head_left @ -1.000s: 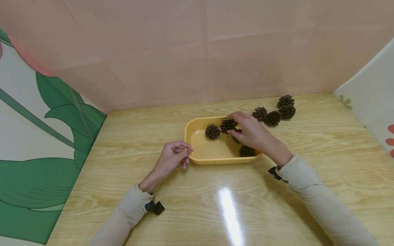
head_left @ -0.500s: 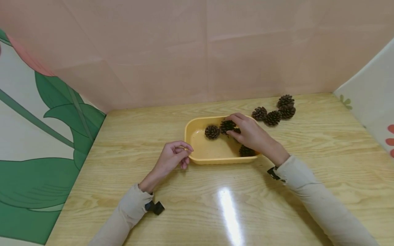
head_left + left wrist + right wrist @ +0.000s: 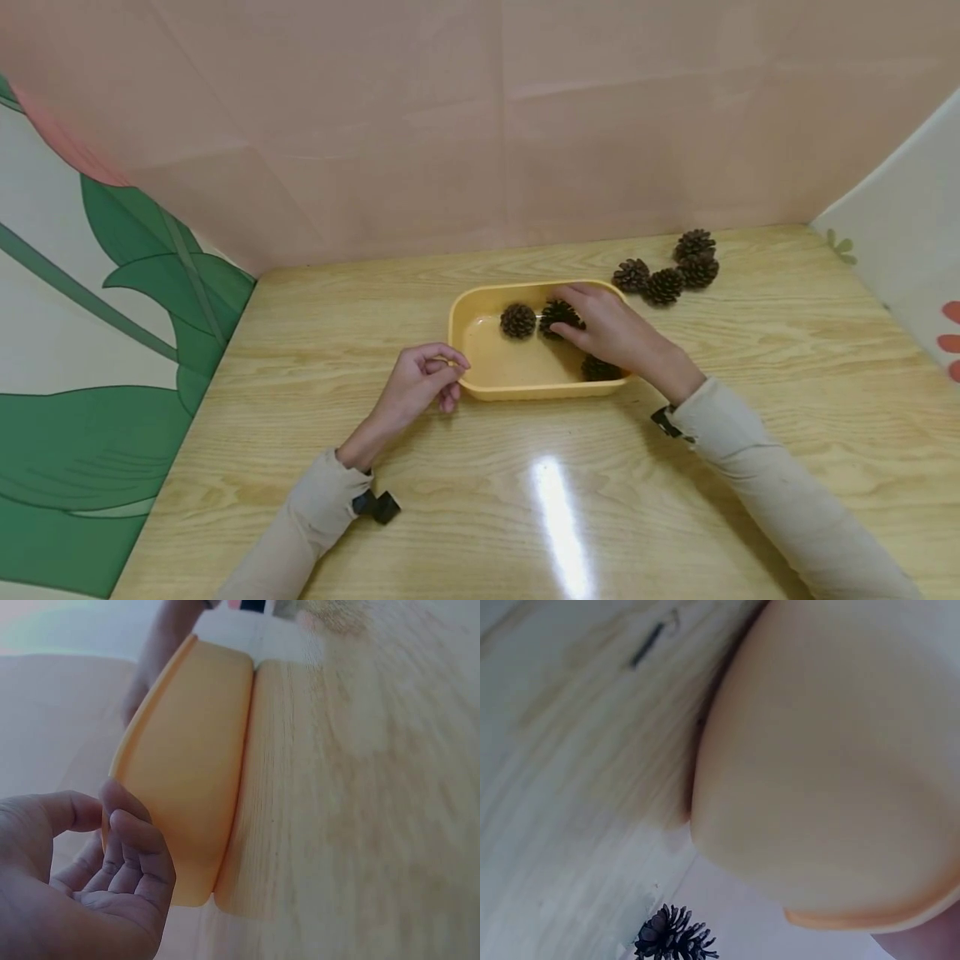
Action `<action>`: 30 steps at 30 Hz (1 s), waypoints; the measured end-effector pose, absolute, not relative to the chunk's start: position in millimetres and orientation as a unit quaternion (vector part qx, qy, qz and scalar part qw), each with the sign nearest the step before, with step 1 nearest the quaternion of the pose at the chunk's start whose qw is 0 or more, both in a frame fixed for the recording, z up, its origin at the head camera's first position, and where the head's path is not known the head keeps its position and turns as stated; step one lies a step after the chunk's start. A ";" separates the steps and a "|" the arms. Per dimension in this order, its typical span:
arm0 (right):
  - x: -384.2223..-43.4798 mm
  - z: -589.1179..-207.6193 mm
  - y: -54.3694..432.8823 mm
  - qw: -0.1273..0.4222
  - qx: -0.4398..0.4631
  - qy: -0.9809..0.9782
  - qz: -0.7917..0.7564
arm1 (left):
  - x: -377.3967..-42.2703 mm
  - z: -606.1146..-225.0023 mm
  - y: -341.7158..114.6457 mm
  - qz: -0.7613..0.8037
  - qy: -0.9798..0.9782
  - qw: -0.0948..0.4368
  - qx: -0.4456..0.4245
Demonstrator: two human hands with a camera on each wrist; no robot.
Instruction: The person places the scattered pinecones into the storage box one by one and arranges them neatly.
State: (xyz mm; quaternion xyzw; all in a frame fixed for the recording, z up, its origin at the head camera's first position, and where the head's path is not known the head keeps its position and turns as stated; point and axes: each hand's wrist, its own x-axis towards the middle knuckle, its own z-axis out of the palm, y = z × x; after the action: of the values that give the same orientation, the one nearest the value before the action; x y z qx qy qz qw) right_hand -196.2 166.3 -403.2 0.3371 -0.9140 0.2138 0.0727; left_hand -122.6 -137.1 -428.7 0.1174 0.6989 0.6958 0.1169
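Note:
A yellow plastic basin [image 3: 540, 392] stands on the wooden table with pine cones inside. My left hand [image 3: 420, 379] pinches its near left corner; in the left wrist view, thumb and fingers [image 3: 124, 806] meet at the rim. Reaching over the right side, my right hand [image 3: 618, 333] has thumb and fingers around a pine cone [image 3: 557, 317] low in the basin. Left of that cone lies another pine cone [image 3: 517, 321], and one more pine cone [image 3: 600, 367] is in the near right corner. The palm hides part of the basin. Its wall blocks most of the right wrist view.
Several pine cones [image 3: 663, 287] lie on the table [image 3: 360, 308] behind and right of the basin; one pine cone [image 3: 671, 934] shows in the right wrist view. A pink backdrop [image 3: 390, 133] rises along the far edge, with printed panels at both sides.
The pine cone at my right hand has come down lower into the basin, a little toward me. Another cone beneath that hand is now covered. My left hand stays at the rim.

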 end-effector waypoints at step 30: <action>-203.0 -357.9 219.4 0.103 0.243 -0.938 0.222 | -121.4 -426.6 -137.3 0.690 0.705 0.118 0.114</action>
State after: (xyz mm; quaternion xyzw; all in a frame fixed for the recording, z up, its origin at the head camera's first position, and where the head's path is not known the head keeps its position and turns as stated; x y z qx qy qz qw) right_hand -203.0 219.4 -357.9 0.2434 -0.9384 0.2224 0.1034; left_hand -121.4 -137.3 -426.6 0.1141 0.7051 0.6899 0.1179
